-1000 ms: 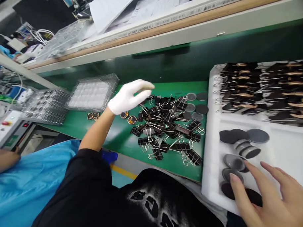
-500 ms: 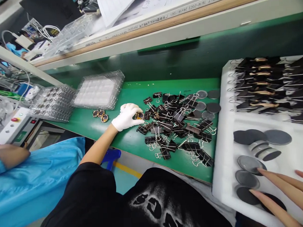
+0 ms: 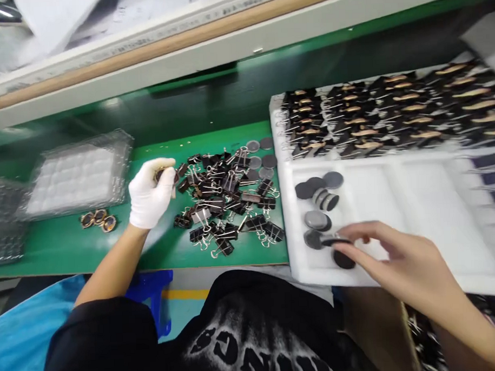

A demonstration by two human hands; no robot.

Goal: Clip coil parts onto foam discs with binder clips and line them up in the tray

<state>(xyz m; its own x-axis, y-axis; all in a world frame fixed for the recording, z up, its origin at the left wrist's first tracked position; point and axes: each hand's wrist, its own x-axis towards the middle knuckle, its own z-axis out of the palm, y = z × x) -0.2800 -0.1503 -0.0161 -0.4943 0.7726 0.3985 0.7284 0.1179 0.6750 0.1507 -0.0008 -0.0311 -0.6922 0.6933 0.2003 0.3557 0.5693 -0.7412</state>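
My left hand point(image 3: 145, 192), in a white glove, is closed around a small round gold-rimmed piece point(image 3: 159, 174), partly covered by the fingers. It hovers over the green bench just left of a heap of black binder clips point(image 3: 215, 192). My right hand point(image 3: 400, 261), bare, pinches a thin dark grey disc point(image 3: 334, 240) between thumb and fingers, tilted nearly edge-on. Beneath it, in a white foam tray point(image 3: 294, 227), lie several grey and black discs point(image 3: 315, 220). Three similar gold-rimmed pieces point(image 3: 99, 216) rest on the bench at left.
Rows of black clips gripping tan-edged parts point(image 3: 362, 119) fill the tray's back. More discs point(image 3: 255, 162) lie between clips and tray. Clear plastic trays point(image 3: 74, 175) stand at left, a shelf edge point(image 3: 165, 53) runs above, and a blue stool point(image 3: 154, 297) is below.
The view has swung right. My right hand has come further into view and now has a dark disc lifted in its fingertips. My left hand still holds the gold-rimmed piece.
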